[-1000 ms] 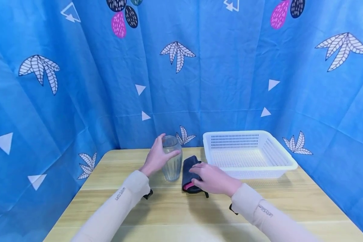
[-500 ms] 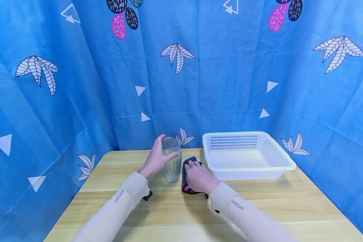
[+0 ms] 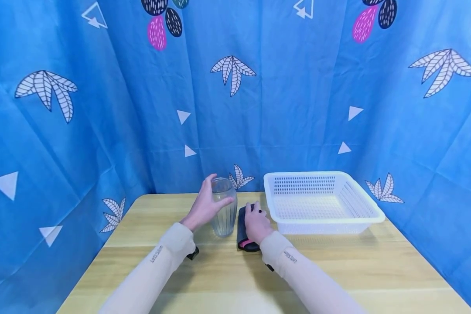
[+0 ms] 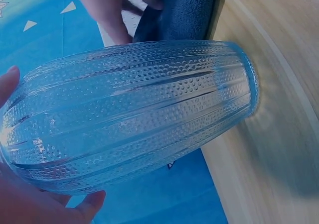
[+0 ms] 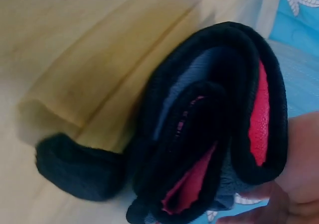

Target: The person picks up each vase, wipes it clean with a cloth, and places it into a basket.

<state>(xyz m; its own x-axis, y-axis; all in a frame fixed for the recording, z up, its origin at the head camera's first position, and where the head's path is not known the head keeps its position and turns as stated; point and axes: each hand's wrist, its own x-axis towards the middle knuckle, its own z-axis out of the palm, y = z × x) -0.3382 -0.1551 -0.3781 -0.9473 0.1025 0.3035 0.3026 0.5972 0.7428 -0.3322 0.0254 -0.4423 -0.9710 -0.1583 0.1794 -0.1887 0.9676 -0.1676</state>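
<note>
A clear ribbed glass vase [image 3: 224, 221] stands upright on the table. My left hand [image 3: 205, 208] holds it near the rim, thumb on the near side and fingers round the far side; the left wrist view shows the glass vase's [image 4: 129, 114] dimpled surface. Just right of it lies a folded dark grey cloth [image 3: 242, 230] with black edging and a pink inner side. My right hand [image 3: 256, 224] grips this cloth from above and the right. Up close in the right wrist view, the cloth's [image 5: 259, 114] layers curl over each other, with fingers [image 5: 304, 154] at its right side.
A white perforated plastic basket [image 3: 272, 209] stands at the back right of the wooden table [image 3: 361, 261], close to the right hand. Behind and on both sides hangs a blue patterned curtain [image 3: 298, 113]. A black strap end [image 5: 79, 169] sticks out beside the cloth.
My right hand has moved left onto the folded cloth and now grips it. The left hand has stayed on the glass vase, which has not moved.
</note>
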